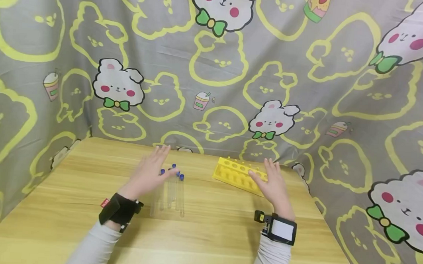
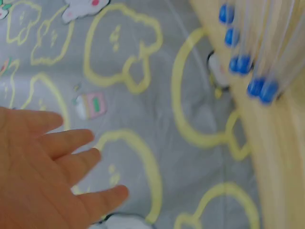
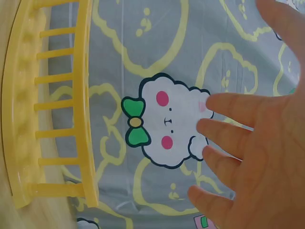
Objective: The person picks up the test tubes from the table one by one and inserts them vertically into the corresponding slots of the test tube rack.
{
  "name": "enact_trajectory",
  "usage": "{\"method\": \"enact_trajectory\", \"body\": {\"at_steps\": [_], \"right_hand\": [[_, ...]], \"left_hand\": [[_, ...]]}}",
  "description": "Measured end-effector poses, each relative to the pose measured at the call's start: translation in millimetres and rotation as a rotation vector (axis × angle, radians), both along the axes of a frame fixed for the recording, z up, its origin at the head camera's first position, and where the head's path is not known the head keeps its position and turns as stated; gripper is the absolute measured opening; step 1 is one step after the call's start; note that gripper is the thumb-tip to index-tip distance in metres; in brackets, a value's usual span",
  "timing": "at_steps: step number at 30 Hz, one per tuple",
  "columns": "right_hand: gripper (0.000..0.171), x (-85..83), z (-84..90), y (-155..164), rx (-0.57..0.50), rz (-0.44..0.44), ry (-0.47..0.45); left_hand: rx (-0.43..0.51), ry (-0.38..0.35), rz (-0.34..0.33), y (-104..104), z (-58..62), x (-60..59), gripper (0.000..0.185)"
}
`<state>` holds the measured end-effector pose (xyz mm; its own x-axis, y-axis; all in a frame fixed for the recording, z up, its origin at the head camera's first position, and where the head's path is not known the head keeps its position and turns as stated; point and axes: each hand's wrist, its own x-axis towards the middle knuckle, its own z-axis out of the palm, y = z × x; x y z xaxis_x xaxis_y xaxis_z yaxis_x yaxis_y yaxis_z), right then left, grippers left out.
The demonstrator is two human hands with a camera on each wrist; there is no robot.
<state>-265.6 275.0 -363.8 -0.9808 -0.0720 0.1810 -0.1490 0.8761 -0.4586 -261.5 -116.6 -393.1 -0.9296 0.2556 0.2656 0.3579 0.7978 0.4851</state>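
Several clear test tubes with blue caps [image 1: 172, 187] lie side by side on the wooden table [image 1: 209, 239], caps pointing away from me. My left hand [image 1: 154, 167] hovers over their near left side with straight, spread fingers and holds nothing. In the left wrist view the left hand [image 2: 52, 167] is apart from the tubes' blue caps [image 2: 245, 62]. A yellow tube rack [image 1: 236, 174] stands to the right. My right hand [image 1: 271, 179] is flat and spread at the rack's right end; the right wrist view shows this hand [image 3: 252, 157] beside the rack [image 3: 52, 114], not gripping it.
A grey cloth printed with yellow shapes and white cartoon animals [image 1: 213, 88] hangs behind and along both sides of the table. Both wrists wear black strapped cameras. The table's back edge runs just behind the rack and tubes.
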Motion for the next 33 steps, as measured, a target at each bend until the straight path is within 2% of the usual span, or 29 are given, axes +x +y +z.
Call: {"method": "enact_trajectory", "body": {"at_steps": [5,8,12,15,20,24,28,33], "right_hand": [[0.092,-1.1,-0.6,6,-0.041,-0.050,0.003],[0.094,-1.9,-2.3,12,-0.049,-0.086,0.015],[0.093,-3.5,-7.1,18,-0.071,-0.135,0.028],[0.092,-4.7,-10.9,23,-0.102,-0.168,0.019],[0.093,-8.7,-17.8,29,-0.154,-0.204,-0.042],[0.095,-13.9,-28.8,32,-0.212,-0.214,-0.107],[0.098,-19.5,-42.5,34,-0.278,-0.234,-0.166],[0.098,-24.0,-53.1,33,-0.284,-0.254,-0.216]], "left_hand": [[0.091,0.036,-0.098,21,-14.4,-10.7,0.083],[0.159,0.035,-0.162,38,-18.6,-17.0,0.080],[0.261,-0.051,-0.228,60,-21.3,-25.0,0.077],[0.331,-0.125,-0.247,77,-24.2,-32.7,0.072],[0.455,-0.213,-0.273,104,-31.0,-48.2,0.067],[0.552,-0.336,-0.280,121,-38.0,-58.4,0.071],[0.589,-0.410,-0.286,132,-48.5,-68.6,0.073],[0.606,-0.460,-0.299,141,-60.7,-77.5,0.075]]}}
